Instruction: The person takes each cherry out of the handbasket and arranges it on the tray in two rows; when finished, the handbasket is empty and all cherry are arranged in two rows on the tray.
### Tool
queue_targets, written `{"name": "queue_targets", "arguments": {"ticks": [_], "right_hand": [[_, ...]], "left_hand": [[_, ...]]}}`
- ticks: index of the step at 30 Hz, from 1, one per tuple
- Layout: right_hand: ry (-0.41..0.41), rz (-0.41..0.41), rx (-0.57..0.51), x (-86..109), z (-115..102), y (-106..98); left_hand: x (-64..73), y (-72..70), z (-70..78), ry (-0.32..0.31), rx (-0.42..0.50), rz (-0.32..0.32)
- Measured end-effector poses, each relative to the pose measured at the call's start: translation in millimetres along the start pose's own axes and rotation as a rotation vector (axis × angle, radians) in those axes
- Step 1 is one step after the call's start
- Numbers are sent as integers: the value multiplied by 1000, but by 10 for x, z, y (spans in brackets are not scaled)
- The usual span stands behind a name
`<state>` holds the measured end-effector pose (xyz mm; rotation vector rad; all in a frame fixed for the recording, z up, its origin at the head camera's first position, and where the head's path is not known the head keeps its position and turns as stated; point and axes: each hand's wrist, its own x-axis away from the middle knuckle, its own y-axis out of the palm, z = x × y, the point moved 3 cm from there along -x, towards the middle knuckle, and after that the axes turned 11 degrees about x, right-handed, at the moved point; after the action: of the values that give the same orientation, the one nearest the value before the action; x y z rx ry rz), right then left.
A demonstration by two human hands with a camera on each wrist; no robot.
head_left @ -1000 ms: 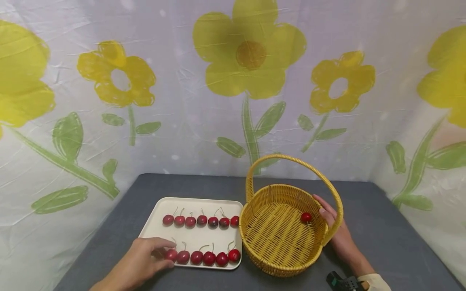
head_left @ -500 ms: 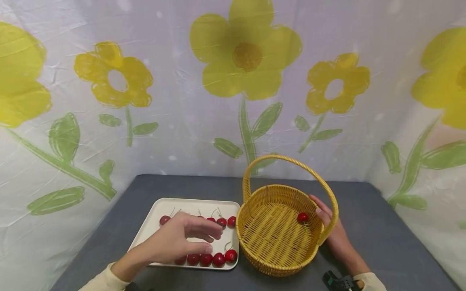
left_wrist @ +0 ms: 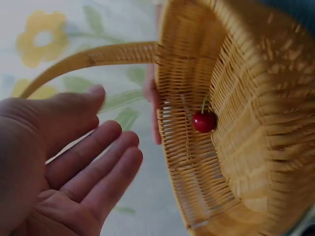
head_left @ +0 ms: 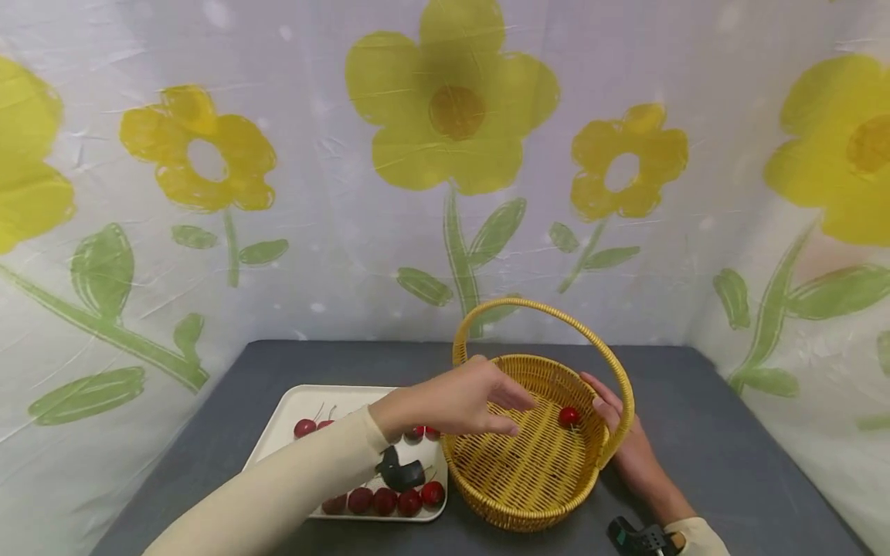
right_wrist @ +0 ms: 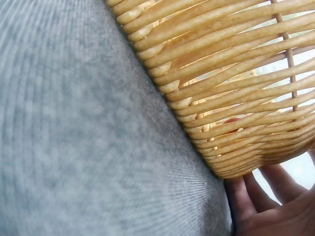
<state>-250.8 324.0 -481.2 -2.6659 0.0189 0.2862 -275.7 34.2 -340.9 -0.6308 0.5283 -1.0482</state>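
My left hand [head_left: 466, 398] is over the left side of the yellow wicker basket [head_left: 480, 479], fingers loosely bent and thumb apart. In the left wrist view the left hand [left_wrist: 74, 162] shows nothing between its fingers. One red cherry [left_wrist: 204, 121] with a stem lies inside the basket, near its right wall. My right hand [head_left: 636, 448] rests against the outside of that wall, under the handle [head_left: 549, 310]; the right wrist view shows its fingers [right_wrist: 241, 196] straight along the weave. On the cream tray [head_left: 299, 398] sit two rows of cherries [head_left: 385, 501], partly hidden by the left arm.
The tray stands left of the basket, its right edge close to the basket's side. Both are on a dark grey table [head_left: 681, 394]. A cloth backdrop [head_left: 334, 255] with painted yellow flowers hangs behind. The basket's handle arches high over its opening.
My left hand has left the front cherry row, passed over the tray and moved right and up to the basket. The right hand stays at the basket. The view shifts slightly.
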Motion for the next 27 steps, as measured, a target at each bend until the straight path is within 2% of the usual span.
{"name": "queue_targets", "arguments": {"ticks": [4, 7, 10, 13, 17, 22, 27], "right_hand": [[-19, -5, 2, -1, -3, -5], [-31, -12, 28, -7, -2, -10], [-26, -8, 47, -11, 6, -19], [-17, -1, 50, -15, 15, -30], [-18, 4, 64, -23, 24, -34], [-25, 11, 64, -25, 31, -32], [-22, 20, 62, -12, 24, -55]], "left_hand": [[-432, 94, 24, 52, -252, -80], [-713, 189, -8, 87, -372, -138], [-960, 282, -80, 92, -403, -185], [-1147, 367, -170, 67, -373, -215], [-1279, 492, -306, 17, -382, -243], [-1321, 622, -458, -41, -418, -245], [-1280, 619, -432, -82, -423, -262]]}}
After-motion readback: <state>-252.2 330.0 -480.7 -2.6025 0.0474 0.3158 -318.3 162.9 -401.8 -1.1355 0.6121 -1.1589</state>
